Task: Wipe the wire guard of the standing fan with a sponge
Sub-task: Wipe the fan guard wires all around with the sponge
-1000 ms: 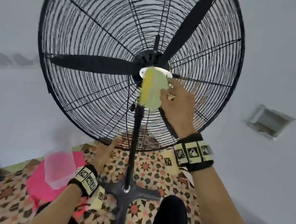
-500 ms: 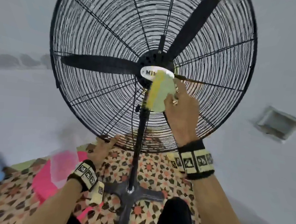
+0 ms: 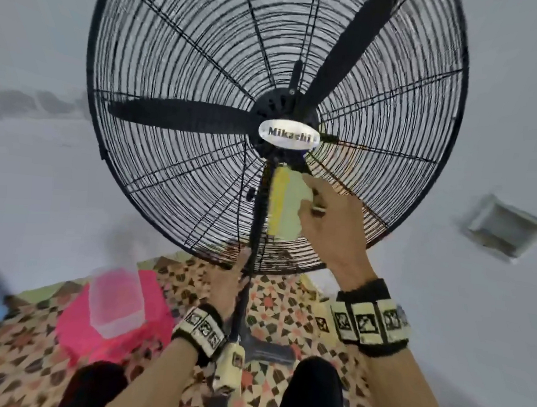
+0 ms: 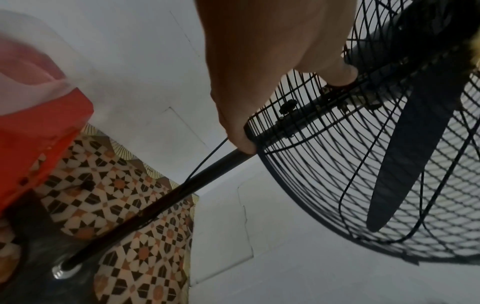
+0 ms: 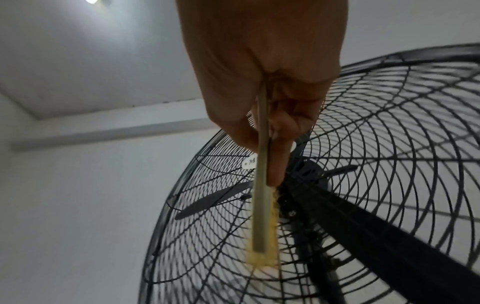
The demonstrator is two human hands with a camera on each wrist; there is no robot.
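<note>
- right hand [image 3: 329, 226] pinches yellow-green sponge [image 3: 284, 204] between thumb and fingers, flat against wire guard [image 3: 175, 69], just below the Mikashi badge [image 3: 289, 134]
- left hand [image 3: 227, 280] grips guard's bottom rim, thumb beside the fan pole [image 4: 207, 174]
- black standing fan [image 3: 351, 50] on patterned floor mat [image 3: 285, 303]
- pink stool [image 3: 74, 329] with clear plastic container [image 3: 115, 304] on it, left of pole

You are in a plain room of what looks like a home: bare white walls [image 3: 39, 187], a star-patterned tiled floor [image 3: 285, 303], a pink plastic stool [image 3: 71, 326] with a clear tub [image 3: 117, 304] on it, and a big black standing fan [image 3: 178, 117].
</note>
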